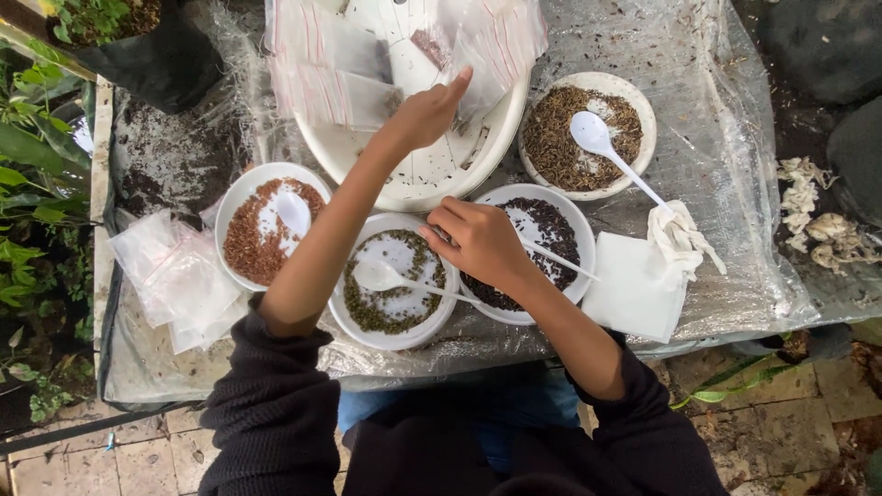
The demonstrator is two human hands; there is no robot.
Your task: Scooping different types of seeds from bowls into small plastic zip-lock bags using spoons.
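Left hand (427,115) reaches forward over the large white basin (432,174), fingers drawn together on a small clear zip bag (482,55), one of several lying in that basin. Right hand (478,241) sits nearer the body, curled shut over the gap between two bowls; it appears to pinch a white spoon handle, though the grip itself is hidden. Bowl of dark seeds (551,234) lies under and just right of this hand; bowl of greenish seeds (397,280), with its own white spoon (381,274), just left. To do the pick well: pull one bag free by its edge without dragging its neighbours, and keep the spoon level so nothing spills. Farther out on the plastic-covered desk (726,165): bowl of reddish-brown seeds (266,225) left, bowl of brown seeds (588,138) right, loose bags (179,276) at the left edge.
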